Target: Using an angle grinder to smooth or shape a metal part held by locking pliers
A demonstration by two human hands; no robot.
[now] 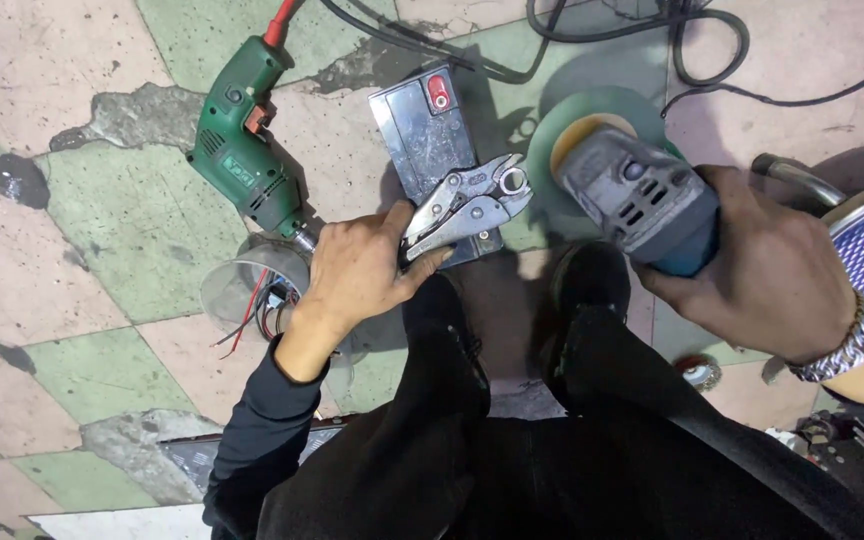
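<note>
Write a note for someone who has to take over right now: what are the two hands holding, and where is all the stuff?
Left hand: grips locking pliers, whose jaws clamp a small round metal piece.
Right hand: holds an angle grinder, its green disc facing the clamped piece.
Nearby on the floor: a dark flat battery under the pliers, a green electric drill to the left, a clear cup of wires.
Done: piece clamped, grinder in hand.
Left: disc and piece look apart; I cannot tell if grinding has begun.
</note>
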